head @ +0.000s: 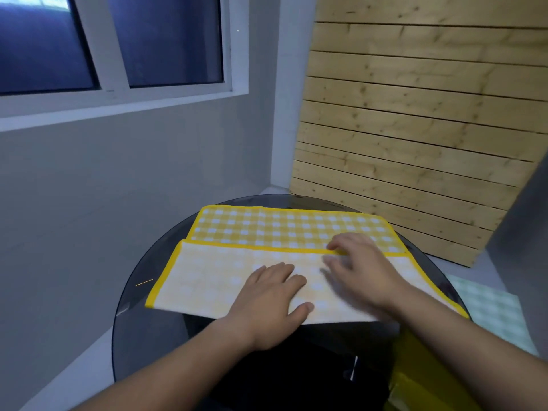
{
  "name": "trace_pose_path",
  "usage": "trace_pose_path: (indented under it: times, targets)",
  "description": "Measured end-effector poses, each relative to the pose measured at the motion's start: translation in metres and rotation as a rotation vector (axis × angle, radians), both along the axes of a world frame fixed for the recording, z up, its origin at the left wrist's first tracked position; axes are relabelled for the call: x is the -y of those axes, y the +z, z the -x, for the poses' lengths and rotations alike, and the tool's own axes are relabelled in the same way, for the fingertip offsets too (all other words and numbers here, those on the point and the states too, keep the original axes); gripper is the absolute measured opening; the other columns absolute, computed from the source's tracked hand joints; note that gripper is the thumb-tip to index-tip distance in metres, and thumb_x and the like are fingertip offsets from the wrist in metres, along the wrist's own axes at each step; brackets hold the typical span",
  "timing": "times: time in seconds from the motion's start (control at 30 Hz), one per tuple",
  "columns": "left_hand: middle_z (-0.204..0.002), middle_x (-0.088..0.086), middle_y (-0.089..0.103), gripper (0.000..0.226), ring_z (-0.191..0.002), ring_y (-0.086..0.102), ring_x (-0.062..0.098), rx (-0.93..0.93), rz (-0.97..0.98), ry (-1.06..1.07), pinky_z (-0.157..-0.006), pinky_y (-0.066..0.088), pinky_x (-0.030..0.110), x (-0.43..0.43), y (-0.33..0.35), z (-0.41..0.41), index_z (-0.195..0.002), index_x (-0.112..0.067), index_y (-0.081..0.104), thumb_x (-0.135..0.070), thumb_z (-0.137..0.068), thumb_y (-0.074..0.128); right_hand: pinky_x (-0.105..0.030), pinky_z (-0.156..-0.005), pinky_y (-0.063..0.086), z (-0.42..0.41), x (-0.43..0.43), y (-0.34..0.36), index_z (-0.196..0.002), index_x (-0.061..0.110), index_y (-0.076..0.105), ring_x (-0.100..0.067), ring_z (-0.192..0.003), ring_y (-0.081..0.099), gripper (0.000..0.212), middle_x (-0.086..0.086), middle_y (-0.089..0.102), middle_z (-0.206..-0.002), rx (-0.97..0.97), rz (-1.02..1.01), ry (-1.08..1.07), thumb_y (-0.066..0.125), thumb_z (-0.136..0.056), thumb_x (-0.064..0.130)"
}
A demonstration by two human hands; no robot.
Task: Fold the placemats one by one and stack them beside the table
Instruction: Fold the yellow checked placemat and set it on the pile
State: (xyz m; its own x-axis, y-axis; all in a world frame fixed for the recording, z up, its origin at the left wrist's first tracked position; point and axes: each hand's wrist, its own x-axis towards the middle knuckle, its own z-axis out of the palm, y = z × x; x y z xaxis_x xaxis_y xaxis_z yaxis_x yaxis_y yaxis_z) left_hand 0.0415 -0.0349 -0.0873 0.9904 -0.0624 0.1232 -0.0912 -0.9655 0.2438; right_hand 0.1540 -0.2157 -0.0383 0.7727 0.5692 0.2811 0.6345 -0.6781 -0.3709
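A yellow checked placemat (284, 226) lies on the round dark glass table (139, 315). Its near part is folded over, pale underside up, and its yellow hem reaches partway across the mat. My left hand (267, 304) rests flat on the folded flap, fingers straight. My right hand (358, 268) lies on the flap near the hem, blurred, with its fingertips at the yellow edge. Whether it pinches the hem I cannot tell.
A pale green checked placemat (492, 312) lies on the floor to the right of the table. Something yellow (421, 378) shows under the glass at lower right. A slatted wooden panel (415, 129) leans behind the table. A grey wall with a window is at the left.
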Motion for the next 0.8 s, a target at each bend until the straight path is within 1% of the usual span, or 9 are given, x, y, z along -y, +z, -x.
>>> trace_pose_path:
  times: [0.07,0.1,0.2,0.27,0.37,0.53,0.7,0.8]
  targets:
    - [-0.159,-0.003,0.028,0.05,-0.148,0.017,0.015,0.0,-0.004,-0.011,-0.12,0.011,0.036,-0.001,0.0,-0.001,-0.14,-0.032,0.041,-0.057,-0.098,0.034,-0.028,-0.11,0.027,0.034,-0.006,-0.003,-0.125,0.021,0.059,-0.016,-0.133,0.038,0.035,0.003,0.054,-0.134,-0.07,0.09,0.103,0.054,-0.095,0.04]
    - [-0.159,-0.003,0.028,0.05,-0.148,0.017,0.015,-0.001,-0.003,-0.015,-0.12,0.011,0.036,-0.001,0.0,-0.001,-0.141,-0.033,0.04,-0.057,-0.098,0.034,-0.027,-0.112,0.024,0.049,-0.006,-0.009,-0.131,0.022,0.054,-0.016,-0.138,0.033,0.04,0.003,0.049,-0.141,-0.099,0.144,0.111,0.049,-0.097,0.042]
    - [-0.159,-0.003,0.027,0.047,-0.149,0.015,0.014,-0.008,0.002,-0.02,-0.121,0.01,0.036,-0.002,0.002,0.001,-0.142,-0.032,0.04,-0.053,-0.1,0.032,-0.032,-0.121,0.01,0.073,-0.001,-0.031,-0.146,0.026,0.036,-0.016,-0.15,0.013,0.051,0.003,0.023,-0.161,-0.17,0.238,0.025,0.034,-0.101,0.049]
    - [-0.16,-0.002,0.026,0.044,-0.149,0.014,0.014,-0.015,0.014,-0.026,-0.121,0.008,0.035,-0.001,0.003,0.003,-0.142,-0.031,0.039,-0.047,-0.102,0.032,-0.035,-0.122,0.004,0.076,0.0,-0.04,-0.15,0.028,0.029,-0.014,-0.151,0.006,0.054,0.005,0.014,-0.164,-0.169,0.245,-0.014,0.031,-0.101,0.05]
    - [-0.163,-0.001,0.019,0.047,-0.151,0.01,0.014,-0.058,0.019,-0.044,-0.121,0.004,0.035,-0.003,0.008,0.005,-0.147,-0.029,0.036,-0.045,-0.102,0.033,-0.034,-0.121,0.0,0.076,0.0,-0.045,-0.152,0.029,0.025,-0.013,-0.151,0.002,0.055,0.007,0.01,-0.164,-0.147,0.265,-0.023,0.028,-0.101,0.052]
    - [-0.167,-0.001,0.008,0.062,-0.153,0.0,0.014,-0.125,-0.017,-0.08,-0.124,-0.002,0.037,-0.013,0.009,0.014,-0.154,-0.032,0.025,-0.059,-0.099,0.032,-0.034,-0.122,-0.001,0.076,-0.001,-0.041,-0.153,0.029,0.023,-0.011,-0.151,0.001,0.056,0.008,0.009,-0.164,-0.168,0.292,-0.021,0.028,-0.102,0.051]
    - [-0.168,-0.001,-0.001,0.068,-0.154,-0.007,0.017,-0.173,-0.073,0.043,-0.124,-0.004,0.043,-0.025,0.011,0.034,-0.156,-0.038,0.015,-0.068,-0.096,0.026,-0.034,-0.121,-0.001,0.077,-0.001,-0.04,-0.153,0.03,0.022,-0.012,-0.151,0.0,0.055,0.008,0.008,-0.165,-0.18,0.313,-0.014,0.028,-0.102,0.049]
    - [-0.167,0.0,-0.005,0.068,-0.153,-0.013,0.02,-0.204,-0.095,0.133,-0.122,-0.01,0.046,-0.041,0.011,0.046,-0.156,-0.042,0.009,-0.069,-0.095,0.022,-0.034,-0.121,0.0,0.077,-0.001,-0.038,-0.154,0.029,0.021,-0.013,-0.151,0.001,0.055,0.007,0.008,-0.165,-0.18,0.323,-0.014,0.028,-0.103,0.049]
